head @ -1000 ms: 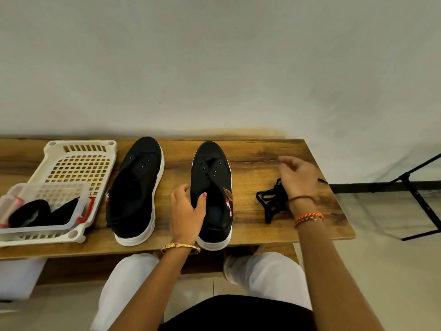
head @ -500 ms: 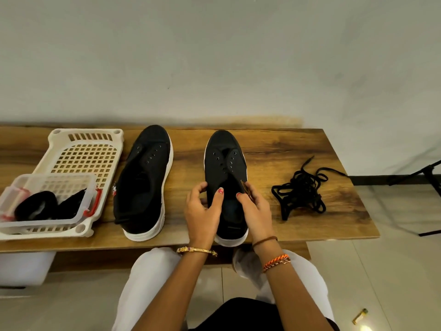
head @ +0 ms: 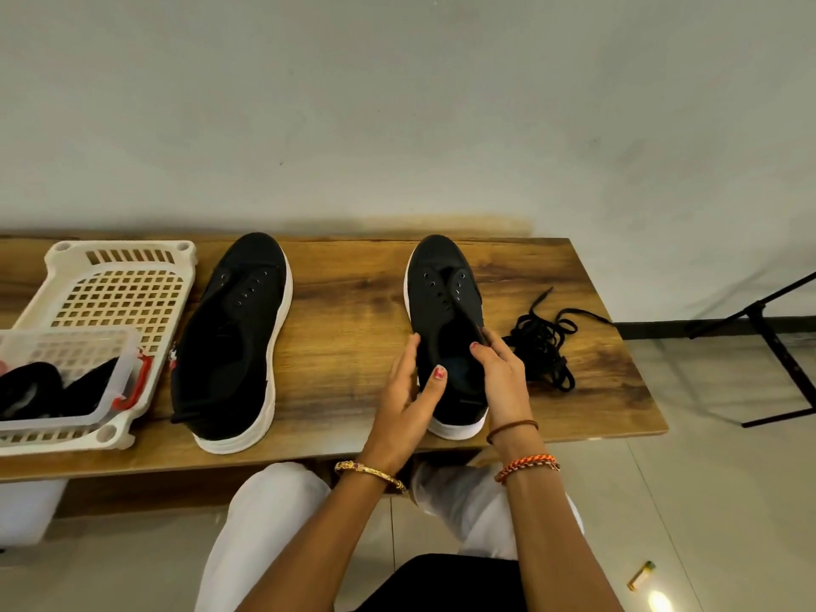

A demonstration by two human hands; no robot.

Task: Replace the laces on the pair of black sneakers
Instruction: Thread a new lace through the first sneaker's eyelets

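Note:
Two black sneakers with white soles stand unlaced on the wooden bench (head: 353, 302), toes toward the wall. The left sneaker (head: 234, 342) is untouched. The right sneaker (head: 446, 311) is held at its heel end by both hands: my left hand (head: 408, 399) grips its left side with the thumb over the collar, and my right hand (head: 501, 377) pinches the right edge of its opening. A tangled heap of black laces (head: 545, 342) lies on the bench just right of my right hand.
A white slotted basket (head: 119, 293) sits at the bench's left end, with a clear tub (head: 88, 373) holding dark items on it. A black stand (head: 777, 342) is on the floor at right. A small yellow-green object (head: 641, 576) lies on the tiles.
My right hand left the pile of laces and came to the right sneaker, which both hands now hold. That sneaker has shifted to the right, away from the other shoe.

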